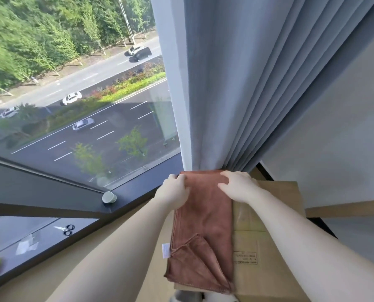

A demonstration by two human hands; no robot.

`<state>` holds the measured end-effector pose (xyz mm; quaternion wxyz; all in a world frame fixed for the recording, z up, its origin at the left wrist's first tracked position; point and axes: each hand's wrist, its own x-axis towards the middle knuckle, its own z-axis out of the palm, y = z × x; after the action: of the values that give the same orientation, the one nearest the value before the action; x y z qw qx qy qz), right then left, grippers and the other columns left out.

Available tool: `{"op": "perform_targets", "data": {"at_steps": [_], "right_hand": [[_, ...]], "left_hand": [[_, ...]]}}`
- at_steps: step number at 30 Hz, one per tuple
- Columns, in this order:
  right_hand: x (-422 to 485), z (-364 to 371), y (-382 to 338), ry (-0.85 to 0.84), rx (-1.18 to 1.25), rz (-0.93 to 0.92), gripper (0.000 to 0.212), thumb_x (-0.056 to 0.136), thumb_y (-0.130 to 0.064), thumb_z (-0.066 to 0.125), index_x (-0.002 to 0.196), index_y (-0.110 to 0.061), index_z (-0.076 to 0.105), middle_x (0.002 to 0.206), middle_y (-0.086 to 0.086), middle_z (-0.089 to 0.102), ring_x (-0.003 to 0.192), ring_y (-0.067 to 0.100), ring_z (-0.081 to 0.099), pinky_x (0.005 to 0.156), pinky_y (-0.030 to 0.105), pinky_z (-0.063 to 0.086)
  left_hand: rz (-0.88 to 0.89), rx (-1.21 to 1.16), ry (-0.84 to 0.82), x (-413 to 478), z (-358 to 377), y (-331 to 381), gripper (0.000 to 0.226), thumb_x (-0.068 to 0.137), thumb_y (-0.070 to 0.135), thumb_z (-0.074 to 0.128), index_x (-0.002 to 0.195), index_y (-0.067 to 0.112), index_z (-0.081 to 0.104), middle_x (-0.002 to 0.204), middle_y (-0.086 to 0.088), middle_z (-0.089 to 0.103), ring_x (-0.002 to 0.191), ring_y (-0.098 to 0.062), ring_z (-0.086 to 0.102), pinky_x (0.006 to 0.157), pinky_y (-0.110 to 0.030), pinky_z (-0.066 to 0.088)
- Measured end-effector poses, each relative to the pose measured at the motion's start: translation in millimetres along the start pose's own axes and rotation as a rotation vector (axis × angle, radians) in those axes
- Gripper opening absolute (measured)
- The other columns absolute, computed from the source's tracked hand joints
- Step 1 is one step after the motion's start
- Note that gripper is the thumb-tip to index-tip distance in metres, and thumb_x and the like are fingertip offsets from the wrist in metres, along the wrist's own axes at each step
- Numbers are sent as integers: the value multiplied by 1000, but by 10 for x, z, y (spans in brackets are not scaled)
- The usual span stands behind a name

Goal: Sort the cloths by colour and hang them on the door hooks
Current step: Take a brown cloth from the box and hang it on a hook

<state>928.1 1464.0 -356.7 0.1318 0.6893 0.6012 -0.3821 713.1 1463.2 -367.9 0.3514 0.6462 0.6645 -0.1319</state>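
One brown cloth [205, 225] lies on the box [269, 247], with its long axis running away from me to the curtain [236, 83]. My left hand [175, 192] and right hand [238, 186] grip its far corners with curled fingers. The frame cuts off the box's near end.

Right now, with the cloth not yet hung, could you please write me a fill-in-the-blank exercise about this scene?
1. The left hand and the right hand both grip the far end of a ____ cloth.
2. The cloth lies on a ____ box.
3. On the dark window sill, at lower left, lies a pair of black-handled ____.
4. Just behind the cloth hangs a pleated grey-blue ____.
Missing words: brown, cardboard, scissors, curtain.
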Motion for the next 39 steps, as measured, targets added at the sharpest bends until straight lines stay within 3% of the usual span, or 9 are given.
{"op": "perform_targets", "data": {"at_steps": [7, 12, 15, 20, 23, 25, 27, 32, 39], "right_hand": [[385, 114, 11, -12, 24, 97, 70, 102, -55, 39, 159, -19, 20, 152, 13, 50, 141, 32, 45, 120, 46, 27], [451, 217, 14, 112, 147, 136, 63, 105, -47, 42, 159, -19, 24, 147, 12, 56, 137, 34, 49, 118, 43, 31], [426, 283, -14, 222, 319, 161, 59, 101, -38, 54, 155, -26, 32, 137, 7, 63, 126, 34, 57, 107, 42, 44], [344, 281, -142, 342, 738, 174, 57, 82, -14, 70, 137, -23, 55, 109, -4, 68, 87, 15, 66, 65, 27, 51], [220, 193, -218, 340, 865, 173, 39, 78, -7, 69, 114, -23, 65, 97, -3, 71, 81, 15, 69, 67, 30, 58], [113, 149, -237, 304, 959, 170, 31, 79, -5, 68, 104, -23, 70, 92, -3, 73, 80, 16, 70, 65, 28, 58], [-10, 128, -222, 269, 1032, 166, 22, 80, -6, 71, 97, -20, 75, 88, 0, 77, 79, 18, 73, 65, 27, 58], [-390, 78, -121, 245, 1111, 100, 14, 84, -17, 81, 96, -21, 77, 87, -4, 79, 82, 13, 76, 65, 22, 56], [-992, -19, -13, 333, 1145, 80, 14, 86, -17, 80, 99, -21, 76, 92, -4, 79, 84, 11, 75, 70, 21, 52]], "left_hand": [[-98, -183, -87, 427, 72, -61, 70, 103, 54, 42, 158, 18, 18, 150, -15, 45, 137, -36, 45, 107, -44, 40], [-134, -509, -64, 630, 79, -76, 70, 103, 41, 51, 158, 13, 21, 153, -5, 46, 124, -23, 53, 90, -25, 35], [-154, -629, -39, 674, 106, -107, 72, 96, 35, 63, 156, 17, 27, 137, -2, 56, 105, -17, 58, 84, -25, 42], [-162, -865, 78, 650, 68, -121, 74, 84, 0, 69, 149, 21, 41, 98, 2, 66, 85, -12, 65, 63, -21, 45], [-140, -922, 96, 569, -36, -102, 72, 82, -7, 68, 146, 21, 46, 94, 0, 67, 80, -8, 63, 56, -13, 43], [-98, -967, 64, 489, -89, -112, 48, 81, -5, 71, 121, 22, 63, 96, 0, 72, 85, -14, 69, 60, -10, 48], [-67, -1050, 1, 376, -123, -135, 28, 82, 7, 78, 108, 17, 74, 98, -3, 79, 92, -21, 75, 80, -24, 58], [50, -902, 97, 44, -209, -53, 24, 86, 29, 78, 85, 14, 60, 76, 7, 64, 67, -9, 59, 53, -14, 42], [242, -766, 118, -396, -460, 213, 31, 82, 37, 80, 87, 11, 63, 77, 2, 67, 73, -14, 62, 67, -29, 46]]}}
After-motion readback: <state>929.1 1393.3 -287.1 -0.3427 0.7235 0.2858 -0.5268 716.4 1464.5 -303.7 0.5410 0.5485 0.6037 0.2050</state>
